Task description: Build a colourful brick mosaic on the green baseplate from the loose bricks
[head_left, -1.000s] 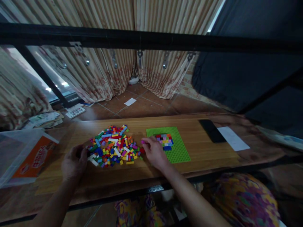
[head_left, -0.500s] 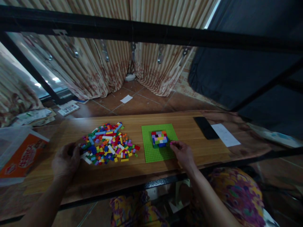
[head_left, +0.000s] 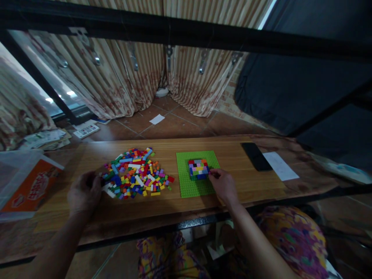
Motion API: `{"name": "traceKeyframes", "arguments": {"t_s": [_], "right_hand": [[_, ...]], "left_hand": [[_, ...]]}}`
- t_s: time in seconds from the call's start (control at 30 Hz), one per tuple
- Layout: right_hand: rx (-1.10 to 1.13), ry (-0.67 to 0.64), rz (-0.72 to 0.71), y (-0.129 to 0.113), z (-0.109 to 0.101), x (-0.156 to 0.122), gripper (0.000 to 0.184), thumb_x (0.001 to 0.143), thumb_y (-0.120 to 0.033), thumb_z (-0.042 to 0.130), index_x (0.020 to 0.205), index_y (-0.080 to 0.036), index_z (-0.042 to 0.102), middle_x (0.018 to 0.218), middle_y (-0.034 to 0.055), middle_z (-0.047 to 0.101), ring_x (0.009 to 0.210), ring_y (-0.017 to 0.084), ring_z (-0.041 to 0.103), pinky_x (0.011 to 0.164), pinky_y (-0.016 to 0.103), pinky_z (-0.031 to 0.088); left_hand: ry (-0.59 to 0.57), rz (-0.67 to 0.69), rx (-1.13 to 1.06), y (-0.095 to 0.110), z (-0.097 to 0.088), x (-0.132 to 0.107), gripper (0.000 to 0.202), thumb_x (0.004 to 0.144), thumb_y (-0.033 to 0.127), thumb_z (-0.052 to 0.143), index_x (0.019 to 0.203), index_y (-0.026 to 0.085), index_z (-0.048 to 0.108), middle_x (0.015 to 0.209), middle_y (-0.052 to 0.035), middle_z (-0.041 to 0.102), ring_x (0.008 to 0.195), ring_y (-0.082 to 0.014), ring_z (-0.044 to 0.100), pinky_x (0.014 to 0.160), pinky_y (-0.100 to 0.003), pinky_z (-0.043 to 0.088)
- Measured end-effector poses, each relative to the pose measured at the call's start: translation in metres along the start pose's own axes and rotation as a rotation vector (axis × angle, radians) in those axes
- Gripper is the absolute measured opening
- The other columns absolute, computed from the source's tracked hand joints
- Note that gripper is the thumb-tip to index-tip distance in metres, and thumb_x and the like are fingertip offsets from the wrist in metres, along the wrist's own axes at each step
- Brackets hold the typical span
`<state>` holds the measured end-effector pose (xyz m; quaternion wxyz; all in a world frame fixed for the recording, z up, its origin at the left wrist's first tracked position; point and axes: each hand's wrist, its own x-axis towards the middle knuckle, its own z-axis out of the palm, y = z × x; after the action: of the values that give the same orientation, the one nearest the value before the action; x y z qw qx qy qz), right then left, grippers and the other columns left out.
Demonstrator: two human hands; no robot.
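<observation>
A green baseplate (head_left: 192, 186) lies on the wooden table (head_left: 238, 182), with a small block of mixed-colour bricks (head_left: 198, 169) built on it. My right hand (head_left: 222, 184) rests at the block's right edge, fingers pinched together against it; what they hold is too small to see. A loose pile of coloured bricks (head_left: 135, 174) lies left of the plate. My left hand (head_left: 84, 192) sits curled at the pile's left edge, fingers closed, their contents hidden.
A black phone (head_left: 255, 155) and a white paper slip (head_left: 280, 166) lie at the table's right. An orange booklet under a clear plastic cover (head_left: 27, 186) is at the far left. Curtains and a tiled floor are beyond the table.
My right hand went from the pile's right side, carrying a pink brick, across to the right edge of the built block. The left hand stayed by the pile.
</observation>
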<state>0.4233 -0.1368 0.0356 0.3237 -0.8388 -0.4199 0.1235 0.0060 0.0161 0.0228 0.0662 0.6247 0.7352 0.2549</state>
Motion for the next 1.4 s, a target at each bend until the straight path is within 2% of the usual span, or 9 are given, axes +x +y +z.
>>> {"name": "traceKeyframes", "arguments": {"t_s": [0.37, 0.77, 0.97, 1.13, 1.4], "right_hand": [[0.201, -0.034, 0.004, 0.012, 0.0, 0.001, 0.029, 0.08, -0.035, 0.055, 0.092, -0.017, 0.073, 0.094, 0.0096, 0.074, 0.086, 0.022, 0.068, 0.08, 0.035, 0.05], [0.304, -0.038, 0.076, 0.014, 0.004, 0.011, 0.028, 0.07, -0.039, 0.064, 0.081, -0.016, 0.075, 0.072, 0.0065, 0.073, 0.066, 0.02, 0.064, 0.063, 0.031, 0.047], [0.366, -0.099, 0.112, 0.017, 0.0, 0.017, 0.029, 0.065, -0.04, 0.068, 0.078, -0.016, 0.075, 0.069, 0.0052, 0.072, 0.062, 0.018, 0.062, 0.06, 0.029, 0.045], [0.372, -0.13, 0.079, 0.019, -0.003, 0.021, 0.026, 0.064, -0.041, 0.069, 0.075, -0.018, 0.075, 0.068, 0.0046, 0.072, 0.064, 0.018, 0.062, 0.06, 0.029, 0.045], [0.344, -0.12, 0.077, 0.022, -0.001, 0.022, 0.027, 0.064, -0.042, 0.071, 0.075, -0.018, 0.076, 0.067, 0.0045, 0.072, 0.062, 0.018, 0.063, 0.058, 0.028, 0.044]], "left_hand": [[-0.018, -0.019, 0.015, 0.002, 0.0, -0.002, 0.043, 0.083, 0.047, 0.05, 0.111, 0.018, 0.065, 0.106, -0.0106, 0.069, 0.096, -0.0247, 0.063, 0.083, -0.037, 0.05], [0.001, 0.013, 0.027, -0.002, 0.002, 0.001, 0.039, 0.082, 0.043, 0.053, 0.108, 0.018, 0.066, 0.101, -0.0087, 0.07, 0.092, -0.0229, 0.063, 0.081, -0.035, 0.051], [0.02, -0.003, 0.003, 0.001, 0.003, 0.0, 0.04, 0.08, 0.042, 0.054, 0.109, 0.017, 0.066, 0.104, -0.0092, 0.07, 0.096, -0.0243, 0.064, 0.084, -0.038, 0.051], [0.013, 0.007, 0.01, -0.002, 0.003, 0.0, 0.042, 0.081, 0.043, 0.054, 0.111, 0.017, 0.065, 0.107, -0.0106, 0.07, 0.098, -0.0257, 0.064, 0.086, -0.04, 0.051], [-0.01, -0.024, 0.015, 0.002, 0.0, -0.001, 0.042, 0.082, 0.044, 0.052, 0.112, 0.018, 0.065, 0.109, -0.0104, 0.069, 0.101, -0.0258, 0.063, 0.088, -0.04, 0.05]]}}
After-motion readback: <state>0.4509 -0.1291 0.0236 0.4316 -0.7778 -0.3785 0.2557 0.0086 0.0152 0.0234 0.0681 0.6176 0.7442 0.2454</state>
